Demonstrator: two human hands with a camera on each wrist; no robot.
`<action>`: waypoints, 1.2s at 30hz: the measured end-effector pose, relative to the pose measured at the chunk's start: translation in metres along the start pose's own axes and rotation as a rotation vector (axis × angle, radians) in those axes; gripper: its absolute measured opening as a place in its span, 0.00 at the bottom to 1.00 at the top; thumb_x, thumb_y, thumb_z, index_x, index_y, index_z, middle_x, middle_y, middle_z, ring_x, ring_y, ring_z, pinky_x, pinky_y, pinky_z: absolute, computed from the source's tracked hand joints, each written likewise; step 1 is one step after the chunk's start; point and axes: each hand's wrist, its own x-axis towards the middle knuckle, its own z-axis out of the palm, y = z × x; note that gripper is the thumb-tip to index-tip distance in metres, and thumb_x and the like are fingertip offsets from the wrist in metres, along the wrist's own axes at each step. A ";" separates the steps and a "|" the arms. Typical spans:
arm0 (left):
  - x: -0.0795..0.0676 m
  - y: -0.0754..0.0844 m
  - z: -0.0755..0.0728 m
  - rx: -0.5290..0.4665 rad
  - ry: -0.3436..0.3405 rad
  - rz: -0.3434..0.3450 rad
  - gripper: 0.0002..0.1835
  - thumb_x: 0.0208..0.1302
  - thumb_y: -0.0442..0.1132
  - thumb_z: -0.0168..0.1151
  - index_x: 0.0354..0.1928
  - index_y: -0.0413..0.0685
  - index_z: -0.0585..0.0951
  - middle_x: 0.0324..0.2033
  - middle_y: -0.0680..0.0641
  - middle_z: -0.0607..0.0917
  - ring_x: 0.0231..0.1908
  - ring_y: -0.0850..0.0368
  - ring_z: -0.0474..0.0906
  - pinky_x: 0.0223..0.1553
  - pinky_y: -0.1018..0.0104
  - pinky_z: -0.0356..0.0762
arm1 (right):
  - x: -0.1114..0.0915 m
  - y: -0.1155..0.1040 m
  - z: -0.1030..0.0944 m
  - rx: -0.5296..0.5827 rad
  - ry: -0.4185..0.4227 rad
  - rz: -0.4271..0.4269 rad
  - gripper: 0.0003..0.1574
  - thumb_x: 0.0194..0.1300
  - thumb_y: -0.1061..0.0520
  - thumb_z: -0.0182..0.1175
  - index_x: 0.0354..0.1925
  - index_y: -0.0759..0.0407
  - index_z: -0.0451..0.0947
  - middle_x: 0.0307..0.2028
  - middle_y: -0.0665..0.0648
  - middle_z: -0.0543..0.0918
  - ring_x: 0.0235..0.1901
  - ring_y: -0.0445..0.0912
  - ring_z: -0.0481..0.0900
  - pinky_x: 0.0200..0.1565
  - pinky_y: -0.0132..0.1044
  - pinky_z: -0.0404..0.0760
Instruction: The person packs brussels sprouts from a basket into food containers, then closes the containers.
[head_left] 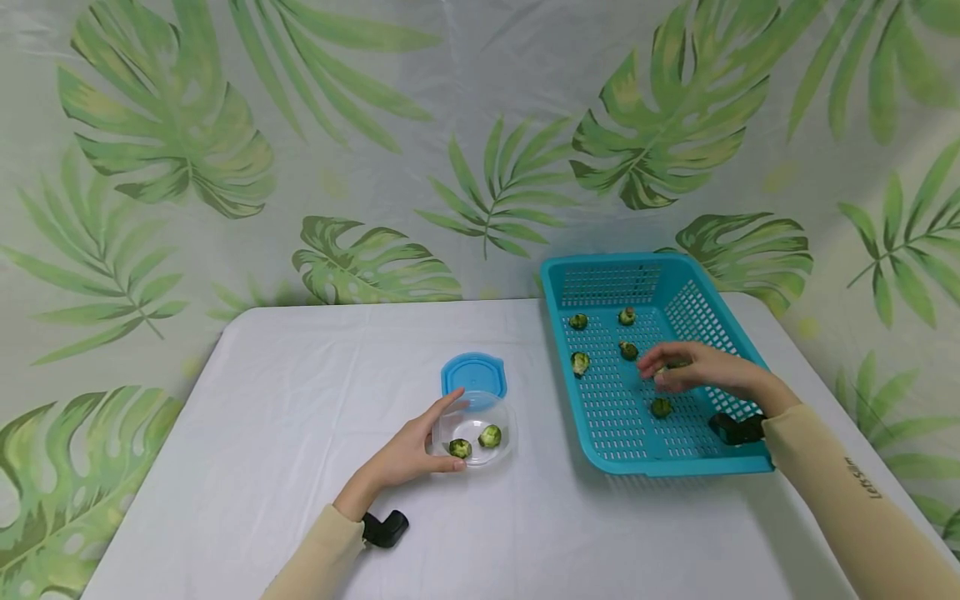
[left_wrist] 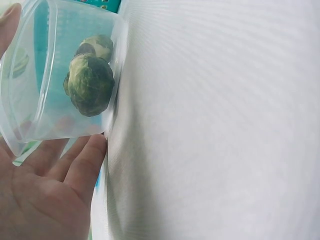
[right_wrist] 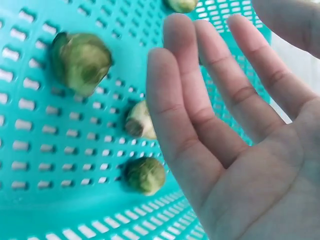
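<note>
My left hand holds a small clear plastic container from its left side, thumb at the near wall and fingers round the far one. Two Brussels sprouts lie on its bottom. Over a blue perforated basket hovers my right hand, fingers spread loosely and nothing in them. Several more Brussels sprouts are scattered on the basket's floor. One Brussels sprout is partly covered by the right hand in the head view.
A blue lid lies just behind the container on the white-clothed table. The basket stands at the right, its raised walls around the right hand. A leaf-patterned curtain hangs behind the table.
</note>
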 end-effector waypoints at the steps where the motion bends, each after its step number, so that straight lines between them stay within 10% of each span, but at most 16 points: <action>1: 0.000 0.000 0.000 -0.004 0.000 0.000 0.50 0.55 0.33 0.71 0.74 0.41 0.50 0.67 0.34 0.63 0.68 0.39 0.52 0.59 0.41 0.60 | 0.000 0.002 -0.001 -0.002 -0.006 0.010 0.26 0.70 0.59 0.55 0.60 0.73 0.66 0.54 0.73 0.72 0.52 0.65 0.74 0.50 0.54 0.74; 17: 0.001 0.000 0.001 -0.008 -0.005 -0.007 0.50 0.55 0.33 0.71 0.74 0.42 0.49 0.68 0.34 0.62 0.69 0.39 0.52 0.59 0.41 0.60 | -0.009 0.015 -0.005 0.009 -0.126 0.139 0.31 0.66 0.60 0.57 0.64 0.72 0.63 0.59 0.71 0.68 0.47 0.57 0.77 0.46 0.51 0.77; 24: 0.005 -0.029 0.004 0.014 0.010 0.005 0.53 0.54 0.33 0.72 0.75 0.45 0.47 0.69 0.40 0.62 0.69 0.43 0.52 0.59 0.42 0.61 | -0.008 0.016 -0.003 0.035 -0.171 0.146 0.28 0.68 0.60 0.56 0.61 0.73 0.66 0.60 0.71 0.68 0.49 0.59 0.76 0.48 0.52 0.76; 36: 0.004 -0.039 0.004 0.010 0.014 -0.003 0.53 0.54 0.44 0.73 0.76 0.51 0.49 0.69 0.48 0.63 0.70 0.48 0.52 0.60 0.44 0.61 | -0.004 0.016 0.003 -0.012 -0.103 0.158 0.22 0.66 0.61 0.56 0.54 0.74 0.73 0.53 0.65 0.74 0.46 0.55 0.78 0.47 0.49 0.77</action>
